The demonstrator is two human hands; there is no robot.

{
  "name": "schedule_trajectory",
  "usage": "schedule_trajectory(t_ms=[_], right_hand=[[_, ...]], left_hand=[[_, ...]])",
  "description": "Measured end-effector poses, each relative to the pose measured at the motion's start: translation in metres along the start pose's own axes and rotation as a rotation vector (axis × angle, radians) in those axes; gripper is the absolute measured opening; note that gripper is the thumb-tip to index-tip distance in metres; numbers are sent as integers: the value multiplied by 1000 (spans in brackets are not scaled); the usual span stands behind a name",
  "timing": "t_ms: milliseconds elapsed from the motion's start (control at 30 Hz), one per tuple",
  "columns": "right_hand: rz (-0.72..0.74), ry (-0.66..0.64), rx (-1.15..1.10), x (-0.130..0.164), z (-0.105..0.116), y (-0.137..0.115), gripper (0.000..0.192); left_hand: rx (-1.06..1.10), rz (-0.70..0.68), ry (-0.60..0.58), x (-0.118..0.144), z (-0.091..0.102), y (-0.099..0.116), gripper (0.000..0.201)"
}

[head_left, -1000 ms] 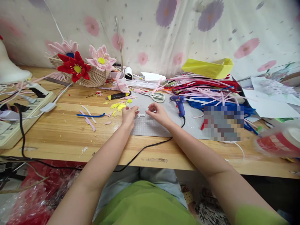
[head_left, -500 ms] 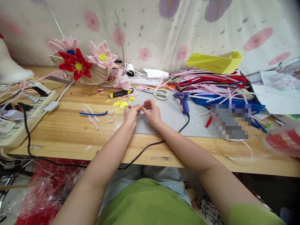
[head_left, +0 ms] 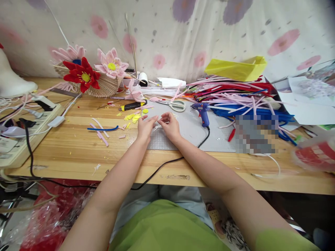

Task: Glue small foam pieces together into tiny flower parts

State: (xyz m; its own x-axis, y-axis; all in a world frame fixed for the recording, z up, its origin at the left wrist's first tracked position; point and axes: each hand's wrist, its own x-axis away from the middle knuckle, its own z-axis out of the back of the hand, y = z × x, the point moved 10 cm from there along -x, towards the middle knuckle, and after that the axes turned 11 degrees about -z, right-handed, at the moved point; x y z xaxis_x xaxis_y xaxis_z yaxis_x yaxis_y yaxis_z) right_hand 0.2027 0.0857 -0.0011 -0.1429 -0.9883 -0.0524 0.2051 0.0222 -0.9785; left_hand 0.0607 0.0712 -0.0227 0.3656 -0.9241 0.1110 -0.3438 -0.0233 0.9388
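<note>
My left hand [head_left: 146, 128] and my right hand [head_left: 169, 126] are close together over the left part of the grey cutting mat [head_left: 188, 139]. Each has its thumb and fingers pinched; whatever lies between the fingertips is too small to make out. A thin pale strand shows just under them. Beyond my left hand lie yellow scraps [head_left: 135, 119] and a yellow-and-black utility knife [head_left: 134, 105]. Scissors with pale handles [head_left: 178, 106] rest past my right hand. A blue glue gun [head_left: 202, 112] lies to the right, its black cord trailing toward me.
Pink and red fuzzy flowers [head_left: 85, 77] stand at the back left by a power strip [head_left: 34, 134]. Pipe cleaners [head_left: 235, 96] are heaped at the back right below a yellow wrapper [head_left: 235, 69]. Short blue, pink and white pieces [head_left: 102, 129] lie left.
My hands have drawn slightly apart at the fingertips, the left one shifting a little left. The whole view has turned slightly. Things on the table keep their places.
</note>
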Motion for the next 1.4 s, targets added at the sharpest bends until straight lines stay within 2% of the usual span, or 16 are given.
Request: schedule_trajectory(t_ms=[133, 367, 500, 767, 1000, 1167, 1400], right_hand=[[9, -23, -8, -1, -3, 0, 24], [64, -52, 28, 4, -6, -8, 26], [89, 14, 0, 2, 6, -12, 29], [-29, 146, -123, -22, 38, 8, 28], [-48, 130, -129, -27, 38, 15, 30], [-36, 139, -160, -27, 38, 17, 29], [-18, 161, -184, -28, 42, 15, 29]], left_hand=[[-13, -69, -38, -1, -3, 4, 51], [-45, -119, 93, -8, 13, 9, 52], [-66, -133, 124, -12, 17, 12, 52], [-65, -77, 126, -18, 22, 12, 52], [20, 54, 33, -16, 12, -1, 53], [58, 121, -30, -9, 4, -1, 37], [84, 142, -37, -7, 2, 0, 31]])
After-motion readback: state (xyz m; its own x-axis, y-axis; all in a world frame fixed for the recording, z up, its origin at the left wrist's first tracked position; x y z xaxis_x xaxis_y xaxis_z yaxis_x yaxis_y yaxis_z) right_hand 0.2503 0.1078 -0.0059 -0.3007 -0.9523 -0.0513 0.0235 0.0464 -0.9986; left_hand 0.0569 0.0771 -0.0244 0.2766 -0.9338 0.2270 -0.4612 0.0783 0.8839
